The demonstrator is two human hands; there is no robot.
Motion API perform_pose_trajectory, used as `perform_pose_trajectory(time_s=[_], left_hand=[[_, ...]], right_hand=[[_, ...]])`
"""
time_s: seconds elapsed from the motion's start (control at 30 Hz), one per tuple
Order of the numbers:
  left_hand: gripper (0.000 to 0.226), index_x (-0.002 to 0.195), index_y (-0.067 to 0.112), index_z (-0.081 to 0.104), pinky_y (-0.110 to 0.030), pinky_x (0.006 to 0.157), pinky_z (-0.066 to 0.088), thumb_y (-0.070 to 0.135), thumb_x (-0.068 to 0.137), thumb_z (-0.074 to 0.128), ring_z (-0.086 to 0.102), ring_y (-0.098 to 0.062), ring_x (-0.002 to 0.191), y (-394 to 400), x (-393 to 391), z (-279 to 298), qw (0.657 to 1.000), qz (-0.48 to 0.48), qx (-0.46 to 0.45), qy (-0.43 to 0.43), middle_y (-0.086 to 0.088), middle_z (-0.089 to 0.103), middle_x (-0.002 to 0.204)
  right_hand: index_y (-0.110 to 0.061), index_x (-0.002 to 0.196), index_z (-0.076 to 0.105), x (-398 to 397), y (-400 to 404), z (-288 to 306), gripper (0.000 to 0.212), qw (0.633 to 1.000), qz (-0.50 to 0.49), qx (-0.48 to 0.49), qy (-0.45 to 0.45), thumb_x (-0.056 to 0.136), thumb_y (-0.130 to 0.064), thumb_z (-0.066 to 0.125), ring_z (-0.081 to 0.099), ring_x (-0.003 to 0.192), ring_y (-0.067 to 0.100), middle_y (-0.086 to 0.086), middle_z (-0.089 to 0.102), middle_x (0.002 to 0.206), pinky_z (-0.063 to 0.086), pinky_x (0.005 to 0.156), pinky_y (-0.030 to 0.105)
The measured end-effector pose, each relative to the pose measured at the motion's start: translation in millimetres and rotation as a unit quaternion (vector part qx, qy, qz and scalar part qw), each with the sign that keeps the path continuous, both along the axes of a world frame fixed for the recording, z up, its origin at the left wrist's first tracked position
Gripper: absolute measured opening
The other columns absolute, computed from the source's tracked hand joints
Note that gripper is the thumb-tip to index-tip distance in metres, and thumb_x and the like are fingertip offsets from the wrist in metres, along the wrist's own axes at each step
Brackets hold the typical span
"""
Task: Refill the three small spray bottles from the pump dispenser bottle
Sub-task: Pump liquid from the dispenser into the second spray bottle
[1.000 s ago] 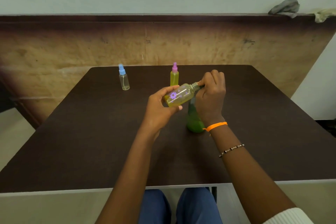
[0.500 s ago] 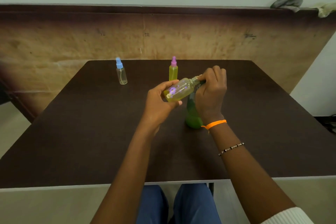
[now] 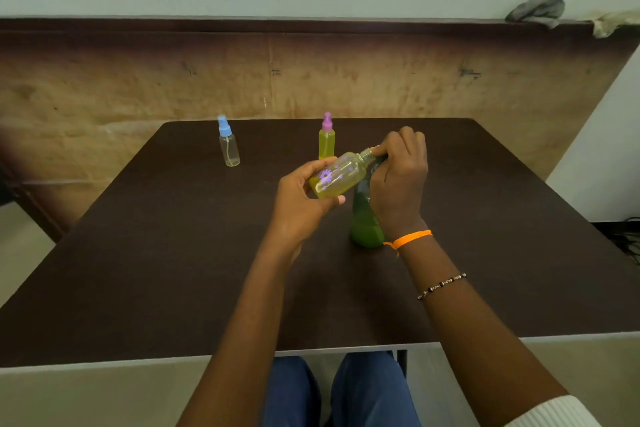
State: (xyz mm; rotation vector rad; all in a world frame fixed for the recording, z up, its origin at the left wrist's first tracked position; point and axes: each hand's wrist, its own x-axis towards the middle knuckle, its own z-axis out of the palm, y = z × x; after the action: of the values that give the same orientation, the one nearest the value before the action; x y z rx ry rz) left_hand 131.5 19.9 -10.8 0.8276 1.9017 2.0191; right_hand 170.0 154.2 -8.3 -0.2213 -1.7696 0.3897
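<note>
My left hand (image 3: 300,204) holds a small clear bottle with purple flower prints (image 3: 341,175), tilted with its threaded open neck toward the right; yellow liquid lies inside. My right hand (image 3: 398,180) covers the top of the green pump dispenser bottle (image 3: 365,222), which stands on the dark table (image 3: 173,253); its pump head is hidden under my fingers, right at the small bottle's neck. Behind stand a yellow-filled spray bottle with a pink cap (image 3: 326,137) and a clear spray bottle with a blue cap (image 3: 228,146).
A brown wooden panel (image 3: 311,80) rises behind the table. Grey and pale cloths (image 3: 540,9) lie on its top ledge at the right. My knees in blue trousers (image 3: 346,392) show below the table's front edge.
Both hands and the tilted bottle keep the same pose at the pump. The view has shifted slightly with my head.
</note>
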Motion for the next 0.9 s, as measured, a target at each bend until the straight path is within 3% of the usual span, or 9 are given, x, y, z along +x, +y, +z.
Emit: perform_pose_trajectory(time_s=[0.1, 0.3, 0.5, 0.67, 0.9], left_hand=[[0.057, 0.113, 0.02, 0.061, -0.025, 0.086, 0.053, -0.015, 0.069, 0.069, 0.062, -0.01, 0.099, 1, 0, 1, 1.0, 0.0, 0.002, -0.001, -0.003, 0.067, 0.109], [0.057, 0.112, 0.021, 0.062, -0.023, 0.083, 0.054, -0.015, 0.068, 0.07, 0.063, -0.01, 0.099, -2, 0, -2, 1.0, 0.004, -0.008, 0.001, -0.001, 0.068, 0.108], [0.057, 0.115, 0.021, 0.061, -0.028, 0.088, 0.054, -0.013, 0.07, 0.07, 0.063, -0.013, 0.102, -2, 4, 1, 1.0, 0.001, 0.0, -0.01, -0.002, 0.067, 0.11], [0.056, 0.117, 0.018, 0.062, -0.027, 0.086, 0.053, -0.012, 0.07, 0.071, 0.063, -0.014, 0.104, 0, 2, -5, 1.0, 0.002, -0.009, -0.016, -0.002, 0.067, 0.112], [0.056, 0.117, 0.017, 0.061, -0.022, 0.082, 0.054, -0.013, 0.07, 0.07, 0.063, -0.013, 0.102, 0, 1, -2, 1.0, 0.002, -0.005, -0.005, -0.003, 0.067, 0.111]], right_hand=[[0.001, 0.063, 0.05, 2, 2, 3, 0.02, 1.0, 0.013, -0.007, -0.004, 0.072, 0.005, 0.033, 0.034, 0.069, 0.021, 0.015, 0.047, 0.067, 0.03, 0.058, 0.031], [0.001, 0.062, 0.05, 2, -2, -13, 0.023, 1.0, -0.011, 0.003, 0.018, 0.081, 0.005, 0.037, 0.037, 0.065, 0.027, 0.017, 0.047, 0.066, 0.033, 0.054, 0.038], [0.0, 0.063, 0.051, 1, 1, 1, 0.02, 1.0, 0.007, -0.013, 0.004, 0.072, 0.004, 0.033, 0.035, 0.069, 0.022, 0.014, 0.048, 0.067, 0.03, 0.058, 0.031], [-0.001, 0.064, 0.049, -3, -2, -12, 0.021, 0.999, -0.036, 0.002, 0.008, 0.08, 0.003, 0.037, 0.033, 0.068, 0.022, 0.017, 0.047, 0.068, 0.03, 0.057, 0.032], [-0.002, 0.064, 0.048, 1, -2, 2, 0.018, 0.999, -0.026, 0.013, -0.016, 0.073, 0.002, 0.033, 0.031, 0.069, 0.02, 0.015, 0.047, 0.068, 0.026, 0.059, 0.028]])
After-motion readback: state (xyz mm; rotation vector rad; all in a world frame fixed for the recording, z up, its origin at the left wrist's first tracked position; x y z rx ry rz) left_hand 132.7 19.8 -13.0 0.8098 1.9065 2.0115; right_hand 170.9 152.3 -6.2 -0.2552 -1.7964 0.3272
